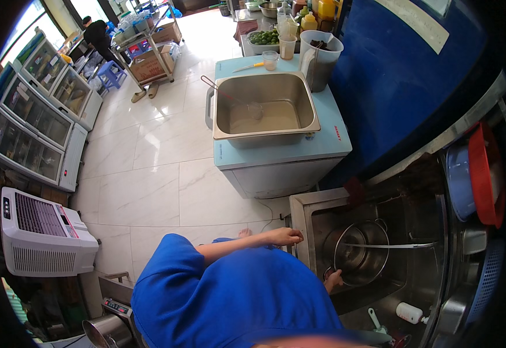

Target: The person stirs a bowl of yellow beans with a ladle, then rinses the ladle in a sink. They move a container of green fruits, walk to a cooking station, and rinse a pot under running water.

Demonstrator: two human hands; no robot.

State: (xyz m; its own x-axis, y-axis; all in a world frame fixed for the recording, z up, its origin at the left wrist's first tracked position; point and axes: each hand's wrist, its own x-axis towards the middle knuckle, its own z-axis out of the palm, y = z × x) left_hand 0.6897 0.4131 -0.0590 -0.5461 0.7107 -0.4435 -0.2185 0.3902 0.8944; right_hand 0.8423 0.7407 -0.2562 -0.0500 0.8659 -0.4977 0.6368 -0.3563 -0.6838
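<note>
In the steel sink (318,209) at my right sits a round metal pot (364,278) with loop handles. My right hand (334,279) grips the pot's near handle at its rim. Over the pot's mouth extends a slim faucet spout (409,246); I cannot make out where metal ends and any water begins. My left hand (285,236) hovers by the sink's left edge, fingers curled, with nothing visible in it. Ahead, a deep rectangular steel pan (266,137) rests on a pale blue chest freezer lid (279,154). A red-handled wire strainer (222,91) leans inside, over cloudy liquid.
A yellow-handled knife (248,67), a plastic cup (270,61) and a large plastic pitcher (320,61) stand behind the pan. Right of the sink are a red basin (486,174) and a white bottle (409,313). An air cooler (48,235) is at left. A person (98,37) works far off.
</note>
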